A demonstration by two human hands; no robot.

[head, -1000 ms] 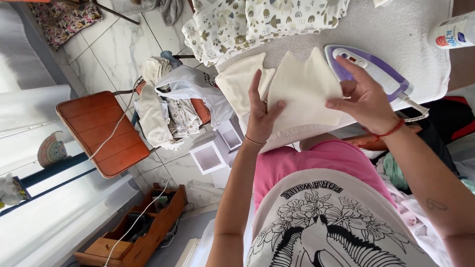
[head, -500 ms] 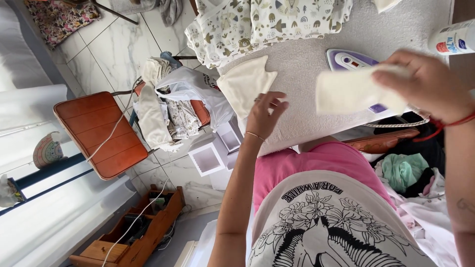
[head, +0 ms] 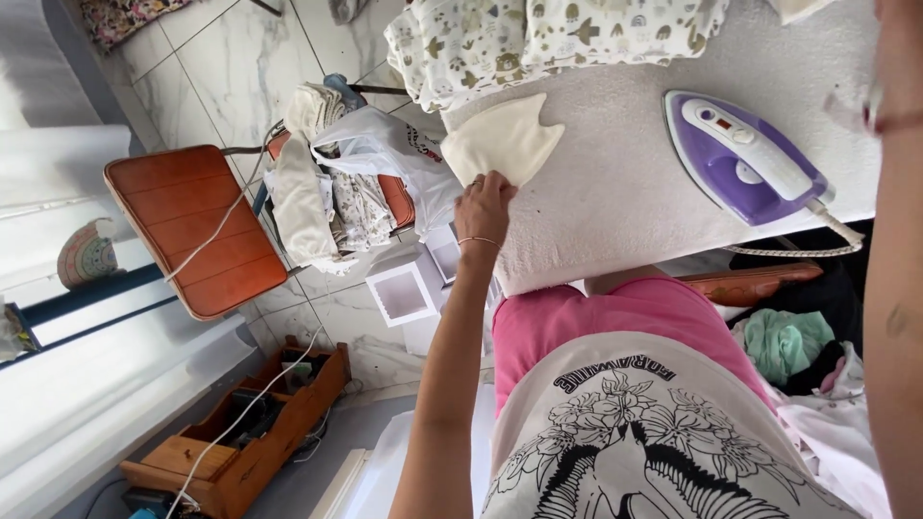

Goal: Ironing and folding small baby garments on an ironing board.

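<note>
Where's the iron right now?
In the head view the purple and white iron lies on the white ironing board, at the right of the frame. The left hand rests on cream cloth further left.

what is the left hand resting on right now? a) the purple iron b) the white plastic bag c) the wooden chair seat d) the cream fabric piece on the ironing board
d: the left hand lies with its fingers on the cream fabric piece, on the ironing board, apart from the purple iron.

Cream fabric piece point(head: 505, 142), flat on ironing board point(head: 615, 183)
</note>
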